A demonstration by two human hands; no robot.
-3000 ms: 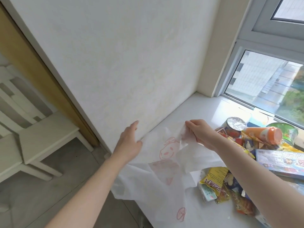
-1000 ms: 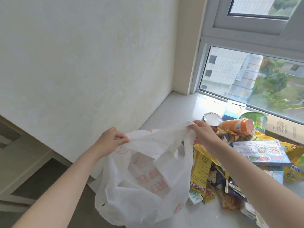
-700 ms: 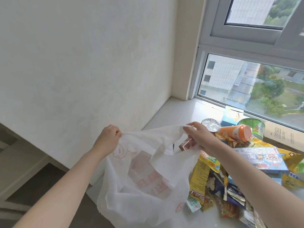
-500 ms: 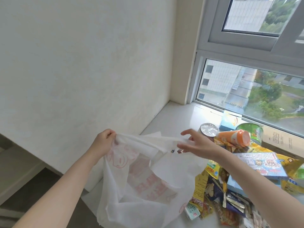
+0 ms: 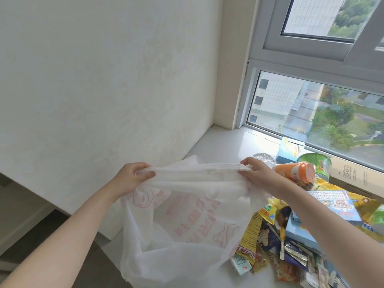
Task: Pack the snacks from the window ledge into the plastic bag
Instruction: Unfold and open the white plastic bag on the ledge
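A thin white plastic bag [image 5: 187,225] with faded red print hangs over the near corner of the white window ledge [image 5: 226,142]. My left hand [image 5: 133,177] pinches the bag's top edge on the left. My right hand [image 5: 255,173] pinches the same edge on the right, so the rim is stretched flat between them. A heap of snacks lies to the right: an orange tube [image 5: 295,173] on its side, a green cup [image 5: 315,165], a light blue printed box [image 5: 336,206], and yellow packets [image 5: 251,235].
A foil-lidded tub [image 5: 262,157] and a small blue carton [image 5: 289,151] stand by the window glass [image 5: 311,113]. A cardboard box [image 5: 353,173] leans at the pane. The white wall [image 5: 104,80] bounds the ledge on the left; the floor drops away below it.
My right hand, which had let go with spread fingers half a second ago, has taken hold of the bag's rim again. The rim is now pulled taut between both hands.
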